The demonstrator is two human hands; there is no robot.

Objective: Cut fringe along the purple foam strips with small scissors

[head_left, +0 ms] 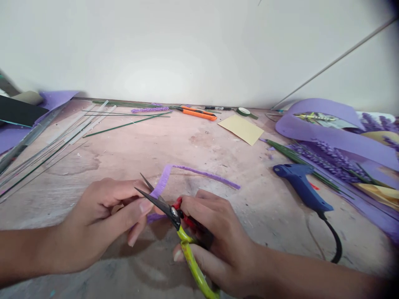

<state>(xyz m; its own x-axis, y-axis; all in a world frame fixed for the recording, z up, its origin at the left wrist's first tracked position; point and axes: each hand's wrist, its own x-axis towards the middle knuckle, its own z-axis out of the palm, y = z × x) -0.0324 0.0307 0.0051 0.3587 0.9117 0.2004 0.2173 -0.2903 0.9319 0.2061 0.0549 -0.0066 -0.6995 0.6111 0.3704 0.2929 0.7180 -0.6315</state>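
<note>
Between the thumb and fingers of my left hand (115, 216) is a narrow purple strip (162, 181), looking like paper or foam. The strip rises from the fingertips, bends, and trails right toward the table; another bit of it shows below the blades. My right hand (218, 232) is wrapped round a pair of scissors (195, 265) with yellow-green handles, dark blades and a red part near the pivot. Their blades are parted, and the strip lies across them close to my left thumb.
A blue glue gun (302, 187) with a black cord lies at right, near purple flower stems (330, 160) and purple sheets (330, 137). Farther back are a yellow card (241, 129), green tape (245, 111), a marker (218, 108) and an orange cutter (199, 113). Wires and glue sticks (93, 124) lie left.
</note>
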